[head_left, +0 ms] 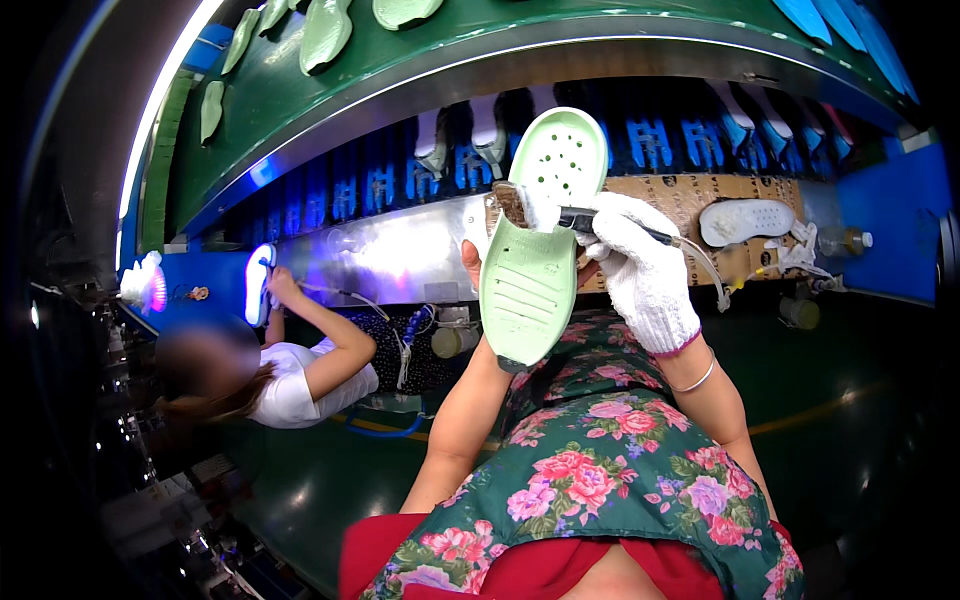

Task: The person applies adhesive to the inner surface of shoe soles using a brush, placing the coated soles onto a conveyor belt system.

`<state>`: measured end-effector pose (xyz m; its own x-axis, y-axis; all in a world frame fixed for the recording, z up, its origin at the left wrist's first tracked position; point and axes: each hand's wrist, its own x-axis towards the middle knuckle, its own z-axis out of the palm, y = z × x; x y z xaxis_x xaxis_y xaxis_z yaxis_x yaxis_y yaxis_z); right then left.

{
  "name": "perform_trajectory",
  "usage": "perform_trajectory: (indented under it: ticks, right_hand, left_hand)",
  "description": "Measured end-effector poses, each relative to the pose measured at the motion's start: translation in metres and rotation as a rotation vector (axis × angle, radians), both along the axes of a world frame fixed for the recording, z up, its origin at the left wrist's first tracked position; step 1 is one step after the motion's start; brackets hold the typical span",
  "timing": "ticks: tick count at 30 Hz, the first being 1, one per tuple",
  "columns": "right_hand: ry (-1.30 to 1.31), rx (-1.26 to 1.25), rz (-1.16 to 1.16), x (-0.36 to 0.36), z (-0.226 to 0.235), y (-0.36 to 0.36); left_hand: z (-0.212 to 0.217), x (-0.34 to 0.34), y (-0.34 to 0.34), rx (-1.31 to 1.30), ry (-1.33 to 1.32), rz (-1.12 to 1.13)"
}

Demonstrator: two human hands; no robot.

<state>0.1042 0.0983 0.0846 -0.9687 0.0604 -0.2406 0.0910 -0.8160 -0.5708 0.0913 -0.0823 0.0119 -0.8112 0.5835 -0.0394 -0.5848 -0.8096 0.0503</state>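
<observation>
While near cardboard (pixel 692 190) and white shoe (pixel 745 222), right fingers (pixel 606 234) around tool (pixel 577 219), left fingers (pixel 470 262) around clog (pixel 528 290)

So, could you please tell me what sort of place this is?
Probably a shoe factory line: matching pale green shoe pieces lie on a long green surface, the gloved right hand holds a tool at a green clog, and a co-worker handles another piece.

Right hand (pixel 640 252): white knit glove (pixel 655 310), ribbed cuff, thin magenta edging. Slim silver-toned bangle (pixel 697 373) just past cuff. Left forearm (pixel 455 425) bare, right forearm (pixel 722 412) bare beyond the bangle. Dark green apron-like garment (pixel 640 490), large pink and lilac flowers, green leaves. Red garment (pixel 372 540) underneath, showing at neckline and sides.
</observation>
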Motion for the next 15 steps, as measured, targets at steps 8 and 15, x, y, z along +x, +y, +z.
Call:
perform_trajectory:
  ticks: [8,15]
  right_hand:
    - [0.08,0.413,-0.047,0.021,0.004,0.023]
    - [0.498,1.193,-0.31,0.015,0.024,0.036]
  left_hand:
    - [0.006,0.014,0.031,0.093,-0.141,-0.281]
    - [0.003,0.026,0.054,0.253,-0.227,-0.171]
